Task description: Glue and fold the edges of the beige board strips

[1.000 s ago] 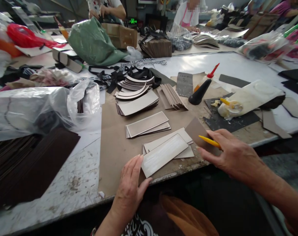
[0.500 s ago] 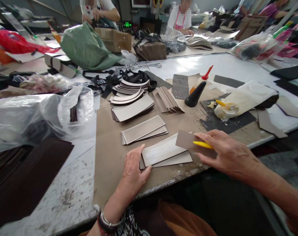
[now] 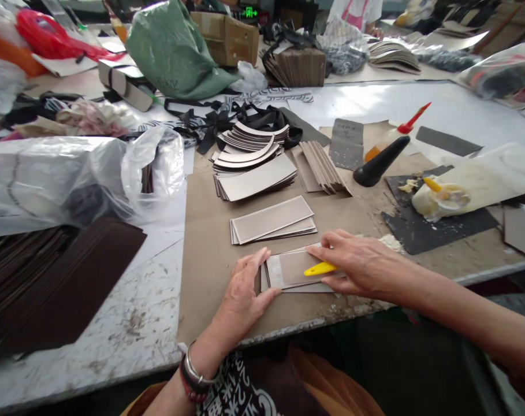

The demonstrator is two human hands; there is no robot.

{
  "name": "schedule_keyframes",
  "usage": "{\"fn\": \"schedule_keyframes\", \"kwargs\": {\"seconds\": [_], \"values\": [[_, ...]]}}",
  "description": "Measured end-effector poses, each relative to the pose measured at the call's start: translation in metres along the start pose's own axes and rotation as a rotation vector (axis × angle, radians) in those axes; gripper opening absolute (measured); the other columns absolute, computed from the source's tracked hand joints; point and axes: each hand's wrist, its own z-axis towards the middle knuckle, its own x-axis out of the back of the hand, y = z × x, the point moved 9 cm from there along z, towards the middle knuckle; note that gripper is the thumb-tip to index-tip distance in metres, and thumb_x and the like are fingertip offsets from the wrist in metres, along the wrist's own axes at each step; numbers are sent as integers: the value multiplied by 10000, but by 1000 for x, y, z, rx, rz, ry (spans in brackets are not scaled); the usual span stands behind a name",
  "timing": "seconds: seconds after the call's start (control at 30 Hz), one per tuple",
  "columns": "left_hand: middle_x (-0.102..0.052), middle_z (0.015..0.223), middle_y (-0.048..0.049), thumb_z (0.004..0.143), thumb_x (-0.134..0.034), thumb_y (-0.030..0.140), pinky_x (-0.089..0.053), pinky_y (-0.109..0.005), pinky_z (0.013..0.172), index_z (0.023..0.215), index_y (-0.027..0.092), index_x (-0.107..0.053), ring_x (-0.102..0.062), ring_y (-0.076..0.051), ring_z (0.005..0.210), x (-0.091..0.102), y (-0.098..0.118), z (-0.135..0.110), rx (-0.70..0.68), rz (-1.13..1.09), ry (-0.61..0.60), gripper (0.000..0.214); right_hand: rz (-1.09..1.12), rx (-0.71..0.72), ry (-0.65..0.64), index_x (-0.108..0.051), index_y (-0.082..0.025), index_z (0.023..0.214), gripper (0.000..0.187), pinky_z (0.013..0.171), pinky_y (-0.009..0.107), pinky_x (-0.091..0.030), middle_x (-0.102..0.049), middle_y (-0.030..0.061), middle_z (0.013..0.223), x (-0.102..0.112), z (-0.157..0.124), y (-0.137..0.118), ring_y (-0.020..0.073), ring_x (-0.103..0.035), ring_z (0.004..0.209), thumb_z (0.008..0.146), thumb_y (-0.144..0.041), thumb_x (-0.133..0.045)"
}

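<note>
A small stack of grey card pieces (image 3: 288, 270) lies near the table's front edge on brown paper (image 3: 210, 242). My left hand (image 3: 245, 294) rests at the stack's left end, fingers spread against its edge. My right hand (image 3: 360, 266) lies over the right end, closed on a yellow scraper (image 3: 319, 268) and pressing a brown card piece flat onto the stack. A second stack of grey cards (image 3: 273, 222) sits just behind.
Behind are fanned card piles (image 3: 253, 162), a black cone (image 3: 380, 163), a glue bottle with red nozzle (image 3: 412, 120) and a glue-smeared bag (image 3: 470, 182). Dark brown sheets (image 3: 58, 277) and a clear plastic bag (image 3: 71, 173) lie left. Another person works at the far side.
My right hand has carried the brown card piece left and laid it on the stack. My left hand has shifted to the stack's left end. The camera has tilted down.
</note>
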Motion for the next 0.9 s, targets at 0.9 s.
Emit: {"fn": "schedule_keyframes", "kwargs": {"seconds": [0.9], "values": [[-563, 1266, -92, 798, -628, 258, -435, -460, 943, 1123, 238, -584, -508, -241, 1113, 0, 9, -5, -191, 88, 56, 329, -76, 83, -43, -516, -208, 1176, 394, 538, 249, -337, -515, 64, 919, -17, 20, -15, 194, -524, 782, 802, -313, -585]]}}
